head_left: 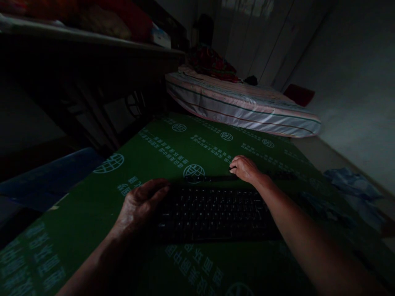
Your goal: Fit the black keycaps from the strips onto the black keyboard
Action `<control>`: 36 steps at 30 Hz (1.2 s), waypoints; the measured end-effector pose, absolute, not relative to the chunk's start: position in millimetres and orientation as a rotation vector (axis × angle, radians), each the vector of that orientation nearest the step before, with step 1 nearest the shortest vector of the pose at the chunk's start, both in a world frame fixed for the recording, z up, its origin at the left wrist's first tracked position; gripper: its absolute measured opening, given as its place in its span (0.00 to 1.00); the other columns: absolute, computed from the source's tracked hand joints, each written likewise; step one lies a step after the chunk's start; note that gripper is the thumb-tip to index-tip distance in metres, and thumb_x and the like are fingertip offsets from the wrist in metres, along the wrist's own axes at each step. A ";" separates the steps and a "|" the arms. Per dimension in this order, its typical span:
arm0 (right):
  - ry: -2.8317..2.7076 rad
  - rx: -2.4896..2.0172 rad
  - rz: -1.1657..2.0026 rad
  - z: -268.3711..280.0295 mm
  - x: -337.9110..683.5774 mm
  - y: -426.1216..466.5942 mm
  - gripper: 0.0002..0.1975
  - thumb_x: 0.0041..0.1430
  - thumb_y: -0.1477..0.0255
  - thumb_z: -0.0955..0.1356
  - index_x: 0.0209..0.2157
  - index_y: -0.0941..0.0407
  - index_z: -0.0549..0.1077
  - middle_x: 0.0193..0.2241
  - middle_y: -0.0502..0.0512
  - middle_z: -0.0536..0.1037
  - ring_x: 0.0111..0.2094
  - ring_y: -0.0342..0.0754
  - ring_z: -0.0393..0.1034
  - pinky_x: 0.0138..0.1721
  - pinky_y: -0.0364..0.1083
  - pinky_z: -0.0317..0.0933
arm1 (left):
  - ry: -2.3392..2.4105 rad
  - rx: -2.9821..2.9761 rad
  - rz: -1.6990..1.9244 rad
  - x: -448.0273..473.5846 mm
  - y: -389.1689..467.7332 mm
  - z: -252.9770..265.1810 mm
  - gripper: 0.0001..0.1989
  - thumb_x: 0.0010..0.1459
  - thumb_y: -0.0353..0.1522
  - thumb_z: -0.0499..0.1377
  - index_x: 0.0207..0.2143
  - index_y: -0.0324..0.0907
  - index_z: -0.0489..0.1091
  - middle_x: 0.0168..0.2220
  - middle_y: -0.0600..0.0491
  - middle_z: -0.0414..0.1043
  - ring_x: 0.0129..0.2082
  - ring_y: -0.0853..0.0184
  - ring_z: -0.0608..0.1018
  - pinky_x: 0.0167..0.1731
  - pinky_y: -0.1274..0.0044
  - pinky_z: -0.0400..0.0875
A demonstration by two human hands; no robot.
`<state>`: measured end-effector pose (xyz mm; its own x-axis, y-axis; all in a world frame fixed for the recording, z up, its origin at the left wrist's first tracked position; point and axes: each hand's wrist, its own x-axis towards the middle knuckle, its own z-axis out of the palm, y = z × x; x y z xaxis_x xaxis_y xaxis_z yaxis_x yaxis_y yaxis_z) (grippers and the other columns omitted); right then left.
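Observation:
A black keyboard (212,213) with pale key markings lies on a green printed board. My left hand (145,197) is closed at its upper left edge, fingers bent over the corner and the fingertips partly lost in shadow. Just past the far edge of the keyboard runs a narrow black strip (212,178) with small marks on it. My right hand (243,167) is above the strip's right part, thumb and fingers pinched on a small black piece (232,167) too dark to name exactly. Small dark shapes (284,176) lie to the right of my right wrist.
The green board (160,152) carries white lettering and globe prints. Crumpled dark cloth (327,209) lies at right. Beyond the board is a mattress (247,109) with a striped cover. A dark table (92,45) stands at left, above a blue surface (49,172). The room is dim.

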<state>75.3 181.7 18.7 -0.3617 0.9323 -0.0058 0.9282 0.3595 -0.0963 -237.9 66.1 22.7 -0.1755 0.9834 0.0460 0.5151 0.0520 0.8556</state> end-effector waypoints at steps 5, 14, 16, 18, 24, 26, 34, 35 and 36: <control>-2.569 -1.676 0.165 16.2 76.5 188.1 0.03 0.52 0.74 0.70 0.25 0.55 0.77 0.34 0.53 0.77 0.42 0.47 0.68 0.43 0.44 0.59 | 1.755 1.496 1.026 -237.4 66.2 24.1 0.18 0.47 0.46 0.59 0.36 0.45 0.76 0.39 0.55 0.78 0.40 0.59 0.78 0.40 0.74 0.72; -2.443 -1.562 0.185 19.0 79.4 186.4 0.02 0.50 0.77 0.71 0.26 0.56 0.75 0.37 0.55 0.76 0.45 0.48 0.68 0.47 0.47 0.61 | 1.746 1.435 1.028 -235.1 64.6 25.3 0.20 0.46 0.47 0.59 0.37 0.45 0.75 0.38 0.54 0.78 0.40 0.59 0.77 0.38 0.75 0.72; -2.419 -1.532 0.188 24.4 79.8 174.6 0.01 0.50 0.76 0.71 0.28 0.56 0.76 0.40 0.55 0.76 0.47 0.48 0.67 0.50 0.48 0.60 | 1.740 1.446 1.034 -234.7 64.5 25.1 0.19 0.46 0.47 0.59 0.37 0.45 0.75 0.38 0.55 0.78 0.40 0.59 0.77 0.39 0.75 0.72; -2.413 -1.456 0.206 29.1 79.5 155.7 0.02 0.50 0.76 0.71 0.28 0.55 0.76 0.42 0.54 0.76 0.50 0.49 0.67 0.52 0.50 0.60 | 1.733 1.452 1.049 -234.1 64.3 24.6 0.19 0.46 0.47 0.60 0.36 0.44 0.75 0.38 0.54 0.78 0.40 0.59 0.77 0.39 0.75 0.72; -2.400 -1.191 0.239 27.9 74.2 77.7 0.04 0.52 0.77 0.69 0.32 0.56 0.75 0.45 0.58 0.76 0.54 0.52 0.65 0.54 0.55 0.61 | 1.726 1.481 1.073 -232.0 64.0 24.2 0.20 0.45 0.47 0.59 0.36 0.44 0.75 0.38 0.53 0.78 0.40 0.58 0.77 0.38 0.74 0.73; -2.405 -1.191 0.242 24.2 71.7 55.4 0.04 0.53 0.78 0.69 0.32 0.56 0.75 0.45 0.59 0.76 0.54 0.53 0.65 0.54 0.56 0.62 | 1.724 1.499 1.084 -231.1 64.0 24.5 0.20 0.45 0.46 0.59 0.36 0.44 0.75 0.38 0.53 0.78 0.40 0.58 0.77 0.37 0.74 0.73; -2.351 -1.223 0.174 15.2 64.1 16.1 0.04 0.55 0.77 0.68 0.33 0.56 0.75 0.46 0.60 0.76 0.55 0.53 0.64 0.54 0.57 0.63 | 1.690 1.481 1.084 -228.6 62.8 25.3 0.21 0.46 0.46 0.59 0.36 0.41 0.75 0.36 0.52 0.78 0.37 0.59 0.78 0.35 0.75 0.72; -2.347 -1.225 0.167 14.4 63.4 14.7 0.04 0.55 0.77 0.68 0.33 0.56 0.75 0.46 0.60 0.76 0.55 0.53 0.64 0.54 0.57 0.63 | 1.690 1.477 1.079 -228.6 62.7 25.2 0.21 0.46 0.46 0.59 0.37 0.41 0.75 0.36 0.51 0.78 0.37 0.59 0.78 0.35 0.75 0.72; -2.344 -1.224 0.162 13.7 62.7 13.6 0.04 0.55 0.77 0.68 0.33 0.56 0.75 0.46 0.60 0.76 0.55 0.53 0.64 0.54 0.57 0.63 | 1.692 1.470 1.073 -228.6 62.7 25.0 0.21 0.46 0.46 0.59 0.38 0.41 0.75 0.36 0.51 0.78 0.37 0.59 0.78 0.35 0.75 0.72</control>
<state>62.7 13.6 13.7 -0.4795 0.7980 0.3650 0.7402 0.5913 -0.3203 -228.6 62.7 25.0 -0.1645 0.9855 0.0418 0.4581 0.0388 0.8881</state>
